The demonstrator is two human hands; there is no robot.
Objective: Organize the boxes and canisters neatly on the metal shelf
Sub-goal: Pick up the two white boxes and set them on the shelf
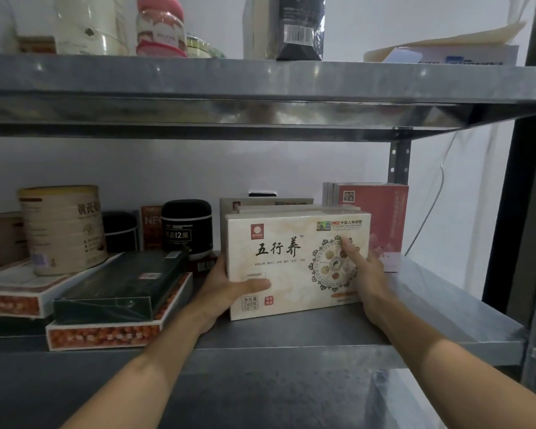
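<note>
Head view: cream box (291, 264) between left grip (229, 286) and right grip (367, 267), both tight around its ends.

Wall (167, 168): we see it plain white, far behind.
Metal shelf (446, 292): dull grey decks, perforated upright far right.
Wire (442, 181): thin, white, hanging right.

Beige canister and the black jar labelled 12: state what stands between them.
A shorter black jar and an upright orange box, seen in the head view.
</note>
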